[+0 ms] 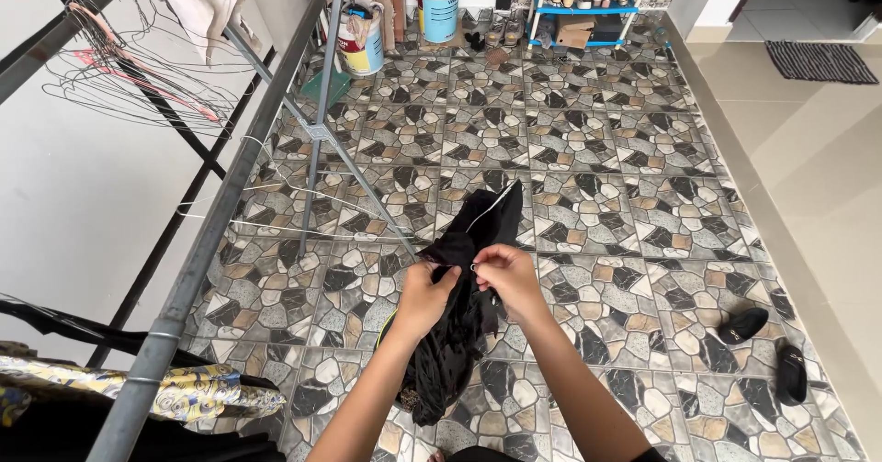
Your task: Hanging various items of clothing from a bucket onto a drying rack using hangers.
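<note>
Here both hands meet at the top of a black garment point(459, 320) held above the patterned tile floor point(625, 196) — the left hand point(424, 297) closed on bunched cloth, the right hand point(505, 274) pinching a thin wire hanger point(487, 212) at the collar. The garment's length hangs downward beneath them, right of the grey drying rack point(216, 242).
</note>
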